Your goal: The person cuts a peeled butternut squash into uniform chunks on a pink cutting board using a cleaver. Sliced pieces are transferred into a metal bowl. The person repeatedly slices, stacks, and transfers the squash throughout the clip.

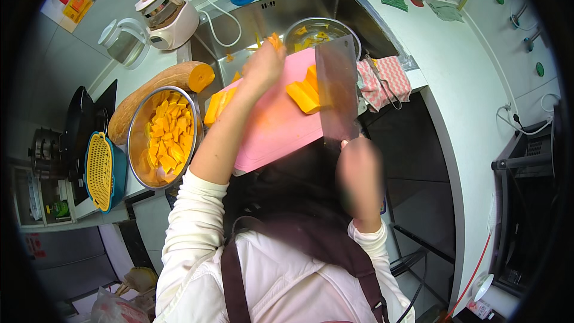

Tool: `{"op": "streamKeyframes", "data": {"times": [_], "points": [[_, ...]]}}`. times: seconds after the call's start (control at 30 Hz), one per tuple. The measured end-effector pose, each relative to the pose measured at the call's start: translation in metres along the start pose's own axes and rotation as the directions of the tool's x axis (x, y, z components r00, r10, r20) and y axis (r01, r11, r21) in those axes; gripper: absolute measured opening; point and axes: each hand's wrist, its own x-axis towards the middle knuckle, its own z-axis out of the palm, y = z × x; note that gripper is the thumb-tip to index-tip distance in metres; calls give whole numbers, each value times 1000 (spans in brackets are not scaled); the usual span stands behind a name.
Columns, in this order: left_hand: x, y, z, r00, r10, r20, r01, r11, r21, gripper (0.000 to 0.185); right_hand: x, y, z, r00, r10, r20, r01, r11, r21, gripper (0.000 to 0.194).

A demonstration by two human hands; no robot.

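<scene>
My left hand (264, 65) is closed around orange pumpkin scraps (275, 41) above the sink's near edge. My right hand (361, 172), blurred, grips the handle of a wide cleaver (338, 94), whose blade stands over the right end of the pink cutting board (273, 121). Peeled pumpkin chunks (305, 96) lie on the board beside the blade, and more pieces (219, 105) lie at its left, partly behind my left forearm. A steel bowl (130, 143) of cut pumpkin is left of the board, next to a long unpeeled pumpkin piece (148, 94) with a cut end.
The steel sink (287, 2) holds a round metal basin (356, 38) with scraps in water. A patterned cloth (390, 76) with metal tongs (385, 83) lies right of the board. A glass pitcher (128, 45), kettle (168, 22) and yellow-and-blue basket (101, 170) stand to the left.
</scene>
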Motion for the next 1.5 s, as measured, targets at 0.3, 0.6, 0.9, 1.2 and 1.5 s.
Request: {"op": "streamKeyframes", "data": {"times": [0.3, 0.6, 0.9, 1.2, 1.5], "points": [[61, -35, -34, 987, -49, -152, 35, 995, -93, 63, 5, -1, -2, 996, -31, -84, 34, 999, 34, 17], [-84, -22, -109, 942, 117, -314, -128, 992, -17, 54, 4, -3, 0, 989, -57, -138, 69, 994, 79, 14], [-166, -40, -87, 961, 222, -162, -179, 953, 244, 71, -2, -10, 2, 934, 351, 71, -301, 660, 689, 14], [-185, -60, -56, 978, 125, -165, -114, 991, 71, 78, 1, -32, 0, 931, 240, 274, -363, 561, 744, 10], [-172, -61, -56, 966, 121, -230, -155, 978, -139, 58, 2, -39, 23, 899, 236, 369, -437, 556, 707, 6]]}}
